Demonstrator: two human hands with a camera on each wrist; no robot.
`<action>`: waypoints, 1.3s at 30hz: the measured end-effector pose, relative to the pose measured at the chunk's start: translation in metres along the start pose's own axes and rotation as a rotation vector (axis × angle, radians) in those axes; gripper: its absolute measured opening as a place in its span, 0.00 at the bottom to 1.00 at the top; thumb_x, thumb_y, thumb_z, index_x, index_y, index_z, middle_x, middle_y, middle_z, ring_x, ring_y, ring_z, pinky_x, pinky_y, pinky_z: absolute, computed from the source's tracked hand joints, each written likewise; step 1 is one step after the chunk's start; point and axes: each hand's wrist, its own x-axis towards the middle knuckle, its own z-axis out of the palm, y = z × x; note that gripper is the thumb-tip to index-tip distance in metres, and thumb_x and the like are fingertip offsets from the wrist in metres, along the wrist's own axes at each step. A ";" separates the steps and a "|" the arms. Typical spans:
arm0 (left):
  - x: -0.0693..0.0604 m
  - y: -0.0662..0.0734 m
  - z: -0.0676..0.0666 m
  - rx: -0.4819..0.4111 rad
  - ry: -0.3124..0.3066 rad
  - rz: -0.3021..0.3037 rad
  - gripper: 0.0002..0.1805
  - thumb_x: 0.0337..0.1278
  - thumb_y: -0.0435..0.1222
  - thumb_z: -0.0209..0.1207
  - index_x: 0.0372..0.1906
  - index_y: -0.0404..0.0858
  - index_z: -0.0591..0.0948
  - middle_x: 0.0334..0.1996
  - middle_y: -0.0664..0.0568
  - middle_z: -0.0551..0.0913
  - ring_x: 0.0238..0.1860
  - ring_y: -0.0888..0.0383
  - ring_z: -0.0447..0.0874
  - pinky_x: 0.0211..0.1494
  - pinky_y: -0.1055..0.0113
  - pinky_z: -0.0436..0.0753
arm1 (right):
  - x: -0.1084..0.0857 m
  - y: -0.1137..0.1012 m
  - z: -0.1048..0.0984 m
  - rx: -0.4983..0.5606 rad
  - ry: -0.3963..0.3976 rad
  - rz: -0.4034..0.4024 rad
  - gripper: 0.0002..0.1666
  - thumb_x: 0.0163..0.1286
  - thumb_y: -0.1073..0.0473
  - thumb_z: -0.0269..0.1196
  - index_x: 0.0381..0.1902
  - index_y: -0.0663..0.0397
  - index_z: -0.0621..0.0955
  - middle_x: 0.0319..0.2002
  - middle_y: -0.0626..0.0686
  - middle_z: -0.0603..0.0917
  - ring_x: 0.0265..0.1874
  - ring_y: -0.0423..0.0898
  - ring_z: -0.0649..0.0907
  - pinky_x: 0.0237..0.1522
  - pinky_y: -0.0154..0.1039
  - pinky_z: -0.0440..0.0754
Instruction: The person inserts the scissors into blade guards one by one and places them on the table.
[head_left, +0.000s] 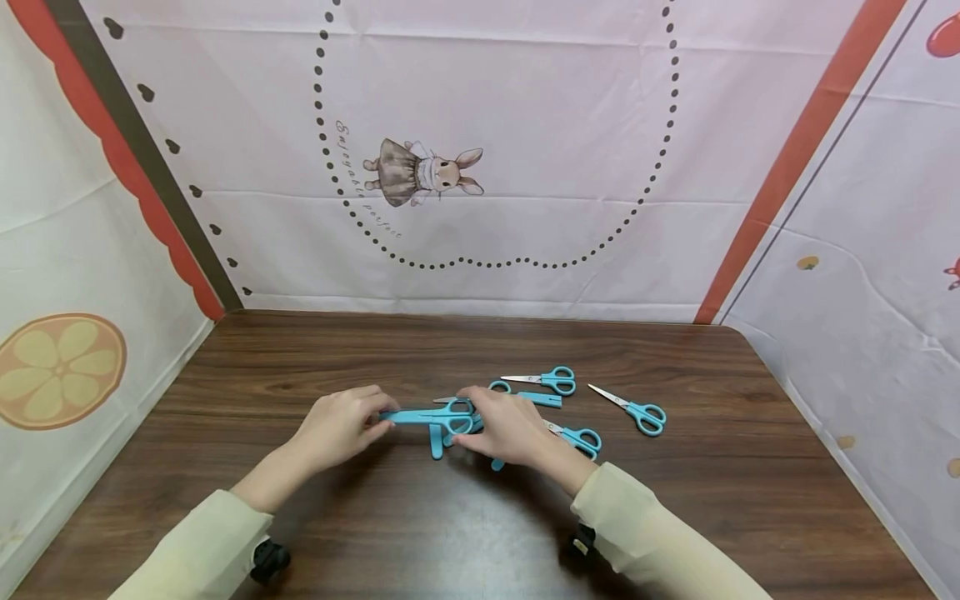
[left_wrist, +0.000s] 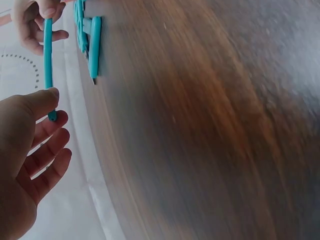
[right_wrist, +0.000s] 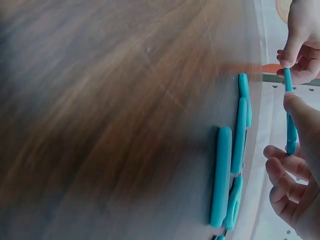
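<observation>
Held level above the table is a pair of blue scissors (head_left: 420, 417) with a blue cover over its blades. My left hand (head_left: 347, 425) pinches the covered tip between thumb and forefinger; in the left wrist view that hand (left_wrist: 30, 145) has its other fingers loosely bent. At the handle loops, my right hand (head_left: 510, 425) grips with thumb and fingers. The right wrist view shows the right hand (right_wrist: 305, 165) on the handle end of the scissors (right_wrist: 290, 125), seen edge-on. Beneath and behind the right hand lie more blue scissors and covers, partly hidden.
On the brown table (head_left: 360, 517), uncovered scissors (head_left: 558, 381) lie behind the right hand, others (head_left: 645, 418) farther right, and another pair (head_left: 583, 440) beside the right wrist. A loose blue cover (head_left: 540, 400) lies among them. Printed cloth (head_left: 525, 100) hangs behind the table.
</observation>
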 end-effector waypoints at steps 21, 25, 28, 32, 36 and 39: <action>-0.017 -0.026 -0.008 0.016 -0.071 -0.081 0.08 0.47 0.41 0.67 0.34 0.50 0.82 0.26 0.65 0.77 0.21 0.71 0.68 0.21 0.74 0.66 | 0.023 -0.026 0.018 -0.101 -0.002 -0.013 0.35 0.55 0.35 0.63 0.54 0.49 0.76 0.38 0.47 0.74 0.28 0.40 0.72 0.20 0.28 0.64; -0.020 -0.030 -0.009 0.013 -0.082 -0.092 0.08 0.46 0.41 0.67 0.34 0.50 0.82 0.27 0.64 0.78 0.22 0.71 0.69 0.22 0.72 0.68 | 0.027 -0.030 0.022 -0.115 -0.009 -0.019 0.35 0.55 0.34 0.63 0.53 0.49 0.76 0.37 0.46 0.73 0.28 0.39 0.71 0.20 0.27 0.64; -0.023 -0.032 -0.010 0.014 -0.101 -0.104 0.07 0.46 0.41 0.67 0.34 0.50 0.82 0.28 0.64 0.78 0.22 0.71 0.68 0.23 0.72 0.67 | 0.031 -0.032 0.025 -0.114 -0.022 -0.029 0.35 0.55 0.34 0.62 0.53 0.49 0.77 0.39 0.47 0.74 0.28 0.39 0.72 0.20 0.27 0.65; -0.028 -0.036 -0.010 0.013 -0.123 -0.117 0.07 0.47 0.41 0.67 0.34 0.50 0.82 0.28 0.64 0.78 0.22 0.70 0.67 0.23 0.71 0.66 | 0.034 -0.034 0.028 -0.119 -0.051 -0.028 0.35 0.56 0.34 0.62 0.54 0.50 0.76 0.41 0.47 0.74 0.29 0.39 0.72 0.19 0.27 0.66; -0.031 -0.039 -0.012 0.015 -0.122 -0.128 0.07 0.45 0.41 0.67 0.33 0.51 0.82 0.28 0.65 0.78 0.22 0.70 0.68 0.24 0.71 0.67 | 0.037 -0.038 0.032 -0.144 -0.062 -0.030 0.36 0.56 0.33 0.61 0.54 0.50 0.76 0.42 0.47 0.75 0.33 0.41 0.73 0.22 0.29 0.69; -0.033 -0.042 -0.013 0.012 -0.133 -0.139 0.07 0.45 0.41 0.68 0.32 0.51 0.82 0.27 0.65 0.77 0.22 0.70 0.67 0.24 0.70 0.67 | 0.039 -0.041 0.036 -0.171 -0.059 -0.041 0.35 0.55 0.32 0.61 0.53 0.49 0.77 0.41 0.47 0.75 0.35 0.41 0.74 0.24 0.30 0.71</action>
